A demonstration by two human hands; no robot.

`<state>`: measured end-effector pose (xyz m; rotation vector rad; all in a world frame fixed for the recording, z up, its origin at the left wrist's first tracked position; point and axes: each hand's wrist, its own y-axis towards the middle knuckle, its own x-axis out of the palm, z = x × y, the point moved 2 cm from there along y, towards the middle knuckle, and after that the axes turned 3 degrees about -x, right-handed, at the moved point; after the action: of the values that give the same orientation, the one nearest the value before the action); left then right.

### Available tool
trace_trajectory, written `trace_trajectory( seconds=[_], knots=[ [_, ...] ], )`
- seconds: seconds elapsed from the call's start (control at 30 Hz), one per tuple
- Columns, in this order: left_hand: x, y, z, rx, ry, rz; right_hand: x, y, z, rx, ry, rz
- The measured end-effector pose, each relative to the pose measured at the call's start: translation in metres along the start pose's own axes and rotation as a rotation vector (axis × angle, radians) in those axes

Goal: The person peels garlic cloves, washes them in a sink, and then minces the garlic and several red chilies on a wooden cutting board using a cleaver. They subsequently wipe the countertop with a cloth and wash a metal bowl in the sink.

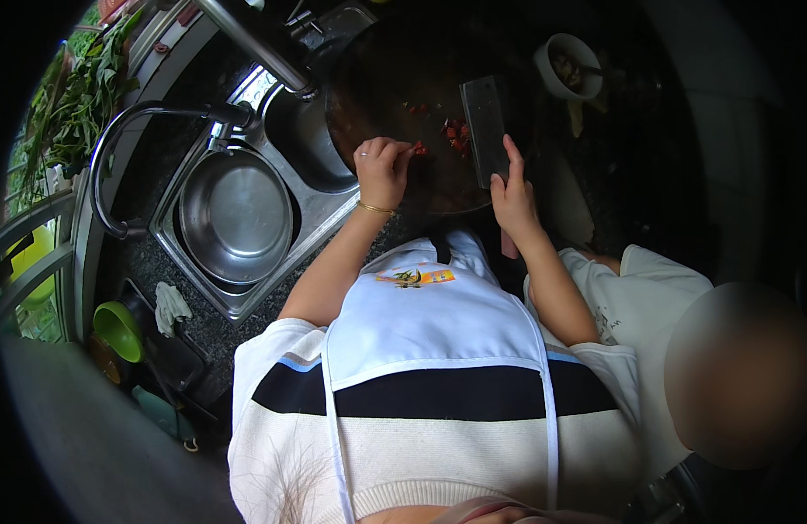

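Observation:
My right hand [516, 200] grips a cleaver [486, 131] by its reddish handle, with the index finger stretched along the wide metal blade. The blade lies over a dark round cutting board [383, 85], beside a small heap of chopped red pieces [456, 133], perhaps chili. To the left, my left hand [382, 167] has its thumb and fingertips pinched together at a small red piece [419, 149] near the board. Whether the fingers hold that piece or only touch it, I cannot tell. A few more red bits lie farther up the board.
On the left, a steel basin [236, 216] sits in the double sink [298, 147] under a curved faucet [148, 108]. A white bowl [569, 67] with food and a utensil stands at upper right. Another person [639, 301] is close on my right. A green bowl [118, 331] stands lower left.

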<state>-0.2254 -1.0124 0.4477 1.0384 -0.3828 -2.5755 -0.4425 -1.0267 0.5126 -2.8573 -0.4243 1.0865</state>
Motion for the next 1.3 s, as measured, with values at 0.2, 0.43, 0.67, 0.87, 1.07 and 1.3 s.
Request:
trace_trajectory(
  seconds=[0.2, 0.43, 0.67, 0.87, 1.07, 1.3],
  knots=[
    [-0.02, -0.009, -0.003, 0.058, 0.159, -0.032, 0.017, -0.033, -0.013, -0.193, -0.281, -0.209],
    [-0.008, -0.018, 0.005, 0.212, 0.303, -0.071, 0.029, -0.043, -0.006, -0.323, -0.458, -0.273],
    [0.002, -0.024, 0.0, 0.216, 0.255, -0.081, 0.049, -0.052, -0.006, -0.303, -0.572, -0.283],
    [0.003, -0.025, 0.0, 0.217, 0.221, -0.085, 0.074, -0.026, -0.014, -0.34, -0.579, -0.233],
    [-0.022, -0.031, -0.01, 0.072, 0.082, -0.002, 0.044, -0.017, 0.006, -0.139, -0.024, -0.134],
    [-0.037, -0.02, -0.026, 0.06, 0.06, -0.19, 0.065, -0.043, -0.005, 0.035, 0.106, -0.249]
  ],
)
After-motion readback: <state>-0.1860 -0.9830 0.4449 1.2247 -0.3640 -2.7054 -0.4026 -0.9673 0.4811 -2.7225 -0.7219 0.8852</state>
